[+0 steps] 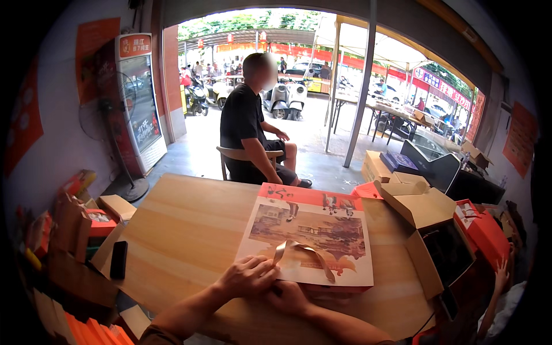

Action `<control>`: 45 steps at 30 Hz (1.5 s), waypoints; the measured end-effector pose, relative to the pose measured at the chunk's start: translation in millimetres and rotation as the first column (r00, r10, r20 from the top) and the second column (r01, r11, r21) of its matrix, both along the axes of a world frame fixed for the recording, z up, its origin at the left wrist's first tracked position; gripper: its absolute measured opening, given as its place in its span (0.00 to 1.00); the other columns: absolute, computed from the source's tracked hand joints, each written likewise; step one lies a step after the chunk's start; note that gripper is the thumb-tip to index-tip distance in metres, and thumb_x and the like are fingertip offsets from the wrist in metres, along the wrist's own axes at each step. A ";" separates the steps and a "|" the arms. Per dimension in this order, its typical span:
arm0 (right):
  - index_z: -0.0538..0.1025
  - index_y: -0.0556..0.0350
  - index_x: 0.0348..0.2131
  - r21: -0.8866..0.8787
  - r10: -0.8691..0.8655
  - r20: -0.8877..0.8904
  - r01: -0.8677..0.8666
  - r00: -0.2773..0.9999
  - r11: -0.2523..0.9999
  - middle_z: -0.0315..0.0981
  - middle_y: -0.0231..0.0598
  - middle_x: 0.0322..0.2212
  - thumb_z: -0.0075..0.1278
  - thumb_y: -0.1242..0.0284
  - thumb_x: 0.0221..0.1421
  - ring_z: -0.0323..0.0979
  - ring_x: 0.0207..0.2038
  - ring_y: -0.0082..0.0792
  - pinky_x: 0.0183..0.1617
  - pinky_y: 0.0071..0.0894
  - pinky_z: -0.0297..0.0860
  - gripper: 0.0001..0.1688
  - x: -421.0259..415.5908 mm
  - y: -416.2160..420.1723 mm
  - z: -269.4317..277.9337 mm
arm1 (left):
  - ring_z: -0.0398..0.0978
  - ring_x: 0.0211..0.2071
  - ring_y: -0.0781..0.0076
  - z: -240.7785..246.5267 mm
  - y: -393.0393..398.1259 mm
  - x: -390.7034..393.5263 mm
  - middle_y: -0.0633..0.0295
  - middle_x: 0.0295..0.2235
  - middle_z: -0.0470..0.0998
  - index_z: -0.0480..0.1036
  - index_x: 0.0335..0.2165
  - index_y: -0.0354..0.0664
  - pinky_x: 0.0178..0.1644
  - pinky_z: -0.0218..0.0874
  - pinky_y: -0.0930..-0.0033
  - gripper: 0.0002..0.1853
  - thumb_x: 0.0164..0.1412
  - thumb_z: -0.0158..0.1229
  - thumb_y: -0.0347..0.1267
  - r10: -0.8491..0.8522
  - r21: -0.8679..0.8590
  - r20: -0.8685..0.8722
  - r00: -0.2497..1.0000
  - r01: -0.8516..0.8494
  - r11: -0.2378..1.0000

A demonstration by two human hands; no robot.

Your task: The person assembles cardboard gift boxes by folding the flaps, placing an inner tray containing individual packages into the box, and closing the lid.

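Note:
A paper gift bag (308, 233) with a red band and a printed landscape lies flat on the wooden table (185, 224). Its ribbon handle (308, 250) loops over the printed face. My left hand (252, 274) rests at the bag's near left corner, by one end of the ribbon, fingers bent. Just below and to the right, my right hand (291, 297) is curled at the bag's near edge, partly under the left one. Whether either hand grips the bag or the ribbon cannot be made out.
A black phone (118, 260) lies at the table's left edge. An opened cardboard box (448, 246) stands at the right, near a red bag (485, 230) touched by another person's hand (501, 274). Beyond the table a person (243, 116) sits on a chair. Boxes crowd the left side.

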State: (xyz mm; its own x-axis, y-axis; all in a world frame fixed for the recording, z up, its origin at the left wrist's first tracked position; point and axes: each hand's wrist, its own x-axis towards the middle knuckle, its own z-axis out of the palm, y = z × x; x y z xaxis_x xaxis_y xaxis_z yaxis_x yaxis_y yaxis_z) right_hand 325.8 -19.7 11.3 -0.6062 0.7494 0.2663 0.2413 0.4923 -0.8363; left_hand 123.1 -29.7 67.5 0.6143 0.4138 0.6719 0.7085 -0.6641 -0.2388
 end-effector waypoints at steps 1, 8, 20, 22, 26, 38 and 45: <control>0.82 0.63 0.39 0.009 -0.013 0.016 0.013 1.000 1.000 0.81 0.53 0.29 0.60 0.70 0.58 0.82 0.31 0.45 0.38 0.41 0.76 0.13 0.1 0.6 0.4 | 0.82 0.41 0.66 -0.3 0.5 0.4 0.63 0.39 0.82 0.79 0.43 0.41 0.43 0.76 0.64 0.15 0.56 0.62 0.31 0.002 0.009 0.007 1.000 -0.002 1.000; 0.81 0.62 0.45 0.033 -0.076 -0.130 0.081 0.989 0.996 0.84 0.50 0.34 0.57 0.72 0.62 0.83 0.36 0.32 0.41 0.38 0.78 0.14 3.9 -1.9 5.5 | 0.83 0.39 0.68 -6.7 2.0 -1.3 0.64 0.38 0.82 0.80 0.42 0.42 0.40 0.77 0.67 0.14 0.55 0.63 0.31 0.070 0.092 -0.019 0.997 -0.068 0.993; 0.80 0.65 0.44 -0.169 -0.229 -0.204 0.196 0.952 0.966 0.83 0.45 0.32 0.53 0.68 0.69 0.80 0.32 0.34 0.36 0.39 0.74 0.16 12.5 16.2 -15.2 | 0.83 0.35 0.69 -2.5 -14.1 13.9 0.63 0.37 0.82 0.80 0.41 0.42 0.33 0.75 0.68 0.14 0.55 0.64 0.32 0.179 0.078 0.017 0.984 -0.180 0.981; 0.78 0.65 0.47 -0.133 -0.223 -0.188 0.200 0.957 0.971 0.82 0.40 0.32 0.51 0.74 0.70 0.80 0.29 0.28 0.31 0.29 0.75 0.12 13.2 22.2 -27.5 | 0.82 0.34 0.70 -5.8 -12.5 15.6 0.63 0.37 0.82 0.80 0.42 0.42 0.33 0.75 0.68 0.15 0.55 0.65 0.33 0.165 0.078 0.000 0.986 -0.165 0.983; 0.79 0.64 0.43 -0.305 -0.221 -0.243 0.142 0.944 0.942 0.81 0.38 0.28 0.53 0.72 0.70 0.79 0.27 0.25 0.28 0.28 0.73 0.11 13.0 25.0 -28.3 | 0.82 0.34 0.70 -5.2 -11.1 14.3 0.64 0.37 0.82 0.79 0.42 0.41 0.34 0.75 0.69 0.16 0.55 0.65 0.34 0.154 0.072 -0.021 0.988 -0.152 0.986; 0.81 0.63 0.40 -0.463 -0.300 -0.391 0.096 0.870 0.881 0.83 0.37 0.32 0.55 0.73 0.67 0.79 0.33 0.25 0.35 0.30 0.75 0.10 13.5 16.7 -25.9 | 0.82 0.32 0.67 1.4 -13.8 20.8 0.64 0.33 0.81 0.79 0.42 0.40 0.33 0.75 0.66 0.16 0.56 0.65 0.35 0.114 0.018 0.098 0.989 -0.116 0.993; 0.81 0.63 0.41 -0.433 -0.278 -0.394 0.089 0.876 0.897 0.82 0.35 0.33 0.55 0.73 0.67 0.78 0.34 0.26 0.37 0.30 0.74 0.10 14.0 24.6 -39.1 | 0.82 0.31 0.64 -0.2 -11.2 18.5 0.63 0.33 0.82 0.80 0.41 0.42 0.34 0.75 0.61 0.13 0.57 0.63 0.33 0.109 -0.024 0.131 0.985 -0.107 0.994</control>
State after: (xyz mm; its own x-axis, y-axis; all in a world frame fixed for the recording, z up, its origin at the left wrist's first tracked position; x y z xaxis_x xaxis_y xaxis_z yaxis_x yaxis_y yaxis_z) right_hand 339.8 4.8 -27.8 -0.3379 0.9321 0.1302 -0.1409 0.0867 -0.9862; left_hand 141.6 -41.0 67.3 0.4720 0.4851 0.7361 0.8009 -0.5850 -0.1280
